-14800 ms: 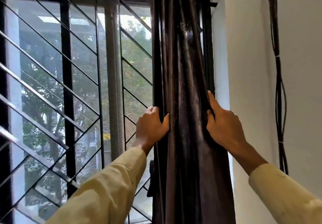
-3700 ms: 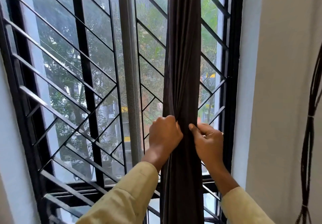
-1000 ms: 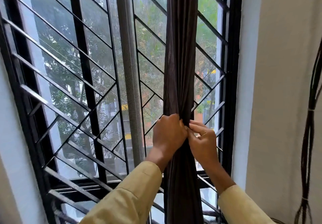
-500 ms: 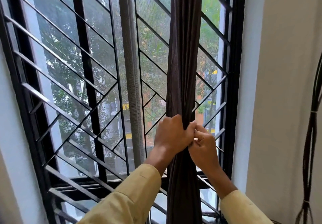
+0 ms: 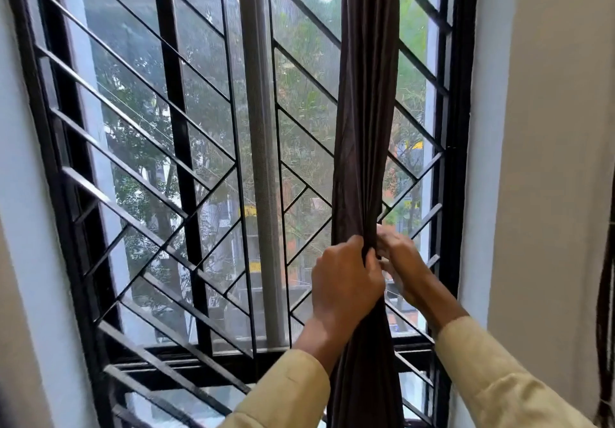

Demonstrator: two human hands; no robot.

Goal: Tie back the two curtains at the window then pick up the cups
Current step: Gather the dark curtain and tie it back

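A dark brown curtain [image 5: 364, 128] hangs gathered into a narrow bunch in front of the right part of the window. My left hand [image 5: 344, 278] grips the bunch from the left, fingers curled round the cloth at about sill-to-mid height. My right hand [image 5: 399, 261] is close behind it on the right side, its fingers pinching the curtain where the two hands meet. No tie or cord can be made out between the fingers. No second curtain and no cups are in view.
A black metal window grille [image 5: 186, 174] with slanted bars covers the glass. A grey vertical post [image 5: 261, 161] stands in the middle. The white wall [image 5: 549, 161] lies to the right, with dark cables [image 5: 605, 294] hanging at the far right edge.
Both hands have stayed together on the bunched curtain. The right fingers have shifted slightly upward against the left hand over the last second. The view has drifted a little.
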